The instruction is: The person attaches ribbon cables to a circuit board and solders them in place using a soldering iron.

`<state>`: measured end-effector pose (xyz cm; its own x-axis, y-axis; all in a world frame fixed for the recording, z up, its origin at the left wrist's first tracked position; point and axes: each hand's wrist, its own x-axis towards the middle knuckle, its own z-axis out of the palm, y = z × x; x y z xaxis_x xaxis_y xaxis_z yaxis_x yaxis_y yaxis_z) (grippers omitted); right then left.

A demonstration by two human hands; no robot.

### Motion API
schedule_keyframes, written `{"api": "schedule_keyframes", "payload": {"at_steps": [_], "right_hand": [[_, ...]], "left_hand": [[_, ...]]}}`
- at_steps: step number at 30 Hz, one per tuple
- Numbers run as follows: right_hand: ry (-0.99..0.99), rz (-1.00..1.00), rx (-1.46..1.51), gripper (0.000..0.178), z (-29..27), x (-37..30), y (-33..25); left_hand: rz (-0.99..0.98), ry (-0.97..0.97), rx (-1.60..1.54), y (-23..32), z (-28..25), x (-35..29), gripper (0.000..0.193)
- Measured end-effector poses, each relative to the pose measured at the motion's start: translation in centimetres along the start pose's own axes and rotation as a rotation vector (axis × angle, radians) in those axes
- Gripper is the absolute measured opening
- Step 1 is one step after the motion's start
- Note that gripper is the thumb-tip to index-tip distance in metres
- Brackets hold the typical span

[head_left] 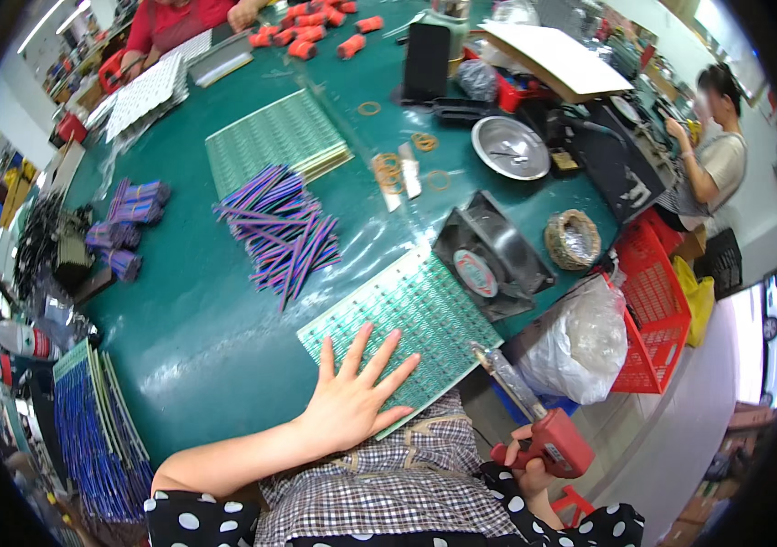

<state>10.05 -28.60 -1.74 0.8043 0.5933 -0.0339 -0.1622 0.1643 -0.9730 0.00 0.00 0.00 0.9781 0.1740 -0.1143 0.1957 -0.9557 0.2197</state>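
My left hand (pixel 347 398) lies with fingers spread on a green circuit board panel (pixel 448 319) at the table's near edge. My right hand (pixel 530 469) is wrapped round the handle of a red pistol-shaped soldering gun (pixel 564 442). Its long metal barrel points up and left, with the tip by the panel's right corner; whether it touches cannot be told. A black square fan (pixel 498 251) stands close to the panel's far right edge. Beyond my left hand lies a loose pile of purple, blue and black wires (pixel 284 232).
Stacked green panels (pixel 274 137) lie farther back. Bundled wires (pixel 138 202) and wired boards (pixel 97 428) are at left. A metal bowl (pixel 510 148), tape roll (pixel 573 239), plastic bag (pixel 580 342) and red crate (pixel 653 310) stand right. Two other people are nearby.
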Motion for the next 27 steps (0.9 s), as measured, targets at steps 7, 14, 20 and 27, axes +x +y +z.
{"api": "schedule_keyframes", "payload": {"at_steps": [7,14,20,27], "right_hand": [[0.071,0.041,-0.071,0.070,1.1,1.7,-0.8],[0.033,-0.045,-0.074,0.070,-1.4,1.4,2.4],[-0.001,-0.016,-0.081,0.066,-0.7,1.0,1.9],[0.049,0.071,-0.173,0.076,1.4,1.5,0.6]], "left_hand": [[0.062,0.134,-0.123,0.0,-0.1,1.1,0.062],[-0.475,0.578,-0.211,-9.3,-3.1,1.9,0.023],[-0.535,0.505,-0.266,-9.7,-3.6,0.7,0.017],[-0.696,0.186,-0.589,-9.9,-6.1,-7.8,0.021]]}}
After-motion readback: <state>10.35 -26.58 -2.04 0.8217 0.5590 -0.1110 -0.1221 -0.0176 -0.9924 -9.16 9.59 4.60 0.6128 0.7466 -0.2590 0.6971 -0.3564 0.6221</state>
